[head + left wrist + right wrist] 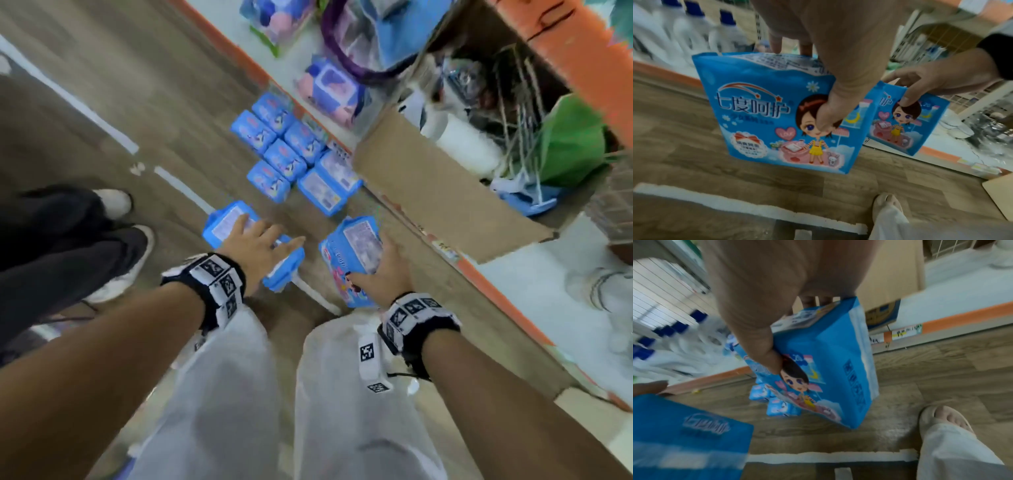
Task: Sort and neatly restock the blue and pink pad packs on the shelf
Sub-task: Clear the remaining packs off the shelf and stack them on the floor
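Looking down through the head cam, both my hands have a blue pack each. Left hand (255, 246) is wrapped over the top of the left pack (219, 222) — in the left wrist view the thumb sits on the cartoon girl printed on the front and the fingers (777, 43) hook over the back edge, so it's a proper grip, pack hanging upright above the floor (144, 85). Right hand (387, 270) is gripping the right pack (356, 246) the same way: thumb on the front, fingers curled behind the top, pack tilted a bit with its side panel facing the right wrist cam.

The two packs sit near each other, not touching as far as I can tell. Both are over the wood floor, just in front of the low shelf (534, 291) with the orange edge.

Farther ahead on the floor there's a cluster of blue packs (281, 150) lying flat in rows right against the shelf edge. On the shelf itself — a cardboard flap (435, 192), some pink-and-blue packs (329, 89) farther back, and a green bag (572, 140), all pretty blurry. Another person's dark trousers (54, 240) and white shoes are off to my left.
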`<control>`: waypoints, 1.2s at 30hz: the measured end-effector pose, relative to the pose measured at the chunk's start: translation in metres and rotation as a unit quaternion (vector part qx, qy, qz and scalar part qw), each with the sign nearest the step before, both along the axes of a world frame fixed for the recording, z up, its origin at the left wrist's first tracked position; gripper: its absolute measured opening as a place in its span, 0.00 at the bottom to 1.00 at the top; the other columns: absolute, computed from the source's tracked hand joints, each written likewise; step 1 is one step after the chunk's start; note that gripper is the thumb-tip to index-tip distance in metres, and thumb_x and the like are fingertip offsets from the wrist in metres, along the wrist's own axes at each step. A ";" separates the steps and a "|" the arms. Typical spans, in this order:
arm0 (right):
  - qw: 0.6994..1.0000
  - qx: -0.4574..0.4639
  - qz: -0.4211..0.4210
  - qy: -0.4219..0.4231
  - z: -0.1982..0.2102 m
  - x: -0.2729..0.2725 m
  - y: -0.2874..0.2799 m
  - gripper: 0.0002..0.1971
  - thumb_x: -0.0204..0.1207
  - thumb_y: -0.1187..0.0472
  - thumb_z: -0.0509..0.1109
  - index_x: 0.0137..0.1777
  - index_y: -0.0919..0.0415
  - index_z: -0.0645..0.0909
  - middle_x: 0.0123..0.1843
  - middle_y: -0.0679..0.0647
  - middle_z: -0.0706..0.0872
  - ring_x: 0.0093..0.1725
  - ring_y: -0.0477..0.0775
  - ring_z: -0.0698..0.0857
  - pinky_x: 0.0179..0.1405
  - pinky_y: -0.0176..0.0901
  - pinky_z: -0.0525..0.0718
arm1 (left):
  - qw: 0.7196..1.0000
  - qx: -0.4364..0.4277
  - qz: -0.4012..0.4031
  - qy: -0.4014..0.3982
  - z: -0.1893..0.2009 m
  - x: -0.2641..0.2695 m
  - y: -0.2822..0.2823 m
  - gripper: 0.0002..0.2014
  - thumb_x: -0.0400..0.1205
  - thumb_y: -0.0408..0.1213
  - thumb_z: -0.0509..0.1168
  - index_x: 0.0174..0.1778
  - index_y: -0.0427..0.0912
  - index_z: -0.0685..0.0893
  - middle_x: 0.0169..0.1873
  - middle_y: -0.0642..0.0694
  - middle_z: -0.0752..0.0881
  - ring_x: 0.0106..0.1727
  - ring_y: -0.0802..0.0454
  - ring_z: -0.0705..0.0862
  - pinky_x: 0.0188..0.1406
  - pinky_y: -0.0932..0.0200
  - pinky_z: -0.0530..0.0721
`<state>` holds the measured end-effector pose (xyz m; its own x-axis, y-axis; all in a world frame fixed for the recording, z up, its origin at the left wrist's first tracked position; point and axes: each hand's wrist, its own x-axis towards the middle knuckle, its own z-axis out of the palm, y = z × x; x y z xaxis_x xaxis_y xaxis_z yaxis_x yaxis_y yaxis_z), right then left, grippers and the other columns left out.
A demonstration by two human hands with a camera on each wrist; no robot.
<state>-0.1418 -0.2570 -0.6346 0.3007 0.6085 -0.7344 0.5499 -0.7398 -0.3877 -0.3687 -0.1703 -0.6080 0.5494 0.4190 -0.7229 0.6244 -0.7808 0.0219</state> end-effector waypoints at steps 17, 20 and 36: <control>0.947 0.001 0.138 -0.290 -0.333 0.093 0.048 0.48 0.67 0.50 0.76 0.81 0.57 0.51 0.76 0.61 0.66 0.74 0.64 0.65 0.70 0.60 0.62 | 0.993 0.058 -0.031 -0.100 -0.358 0.092 0.032 0.33 0.84 0.34 0.57 0.82 0.53 0.49 0.78 0.36 0.58 0.78 0.39 0.60 0.73 0.27 0.51; 0.926 -0.001 0.215 -0.311 -0.339 0.102 0.051 0.47 0.70 0.46 0.73 0.82 0.53 0.48 0.76 0.61 0.66 0.73 0.65 0.67 0.68 0.59 0.65 | 0.995 0.093 -0.034 -0.028 -0.377 0.085 0.028 0.37 0.87 0.40 0.53 0.77 0.58 0.28 0.80 0.40 0.41 0.81 0.41 0.48 0.74 0.28 0.47; 0.909 -0.058 0.285 -0.298 -0.346 0.072 0.089 0.49 0.74 0.59 0.70 0.82 0.58 0.36 0.81 0.63 0.48 0.79 0.64 0.53 0.58 0.53 0.77 | 0.997 0.020 0.021 0.072 -0.367 0.095 0.040 0.52 0.80 0.49 0.62 0.72 0.54 0.18 0.77 0.42 0.25 0.80 0.37 0.36 0.74 0.34 0.57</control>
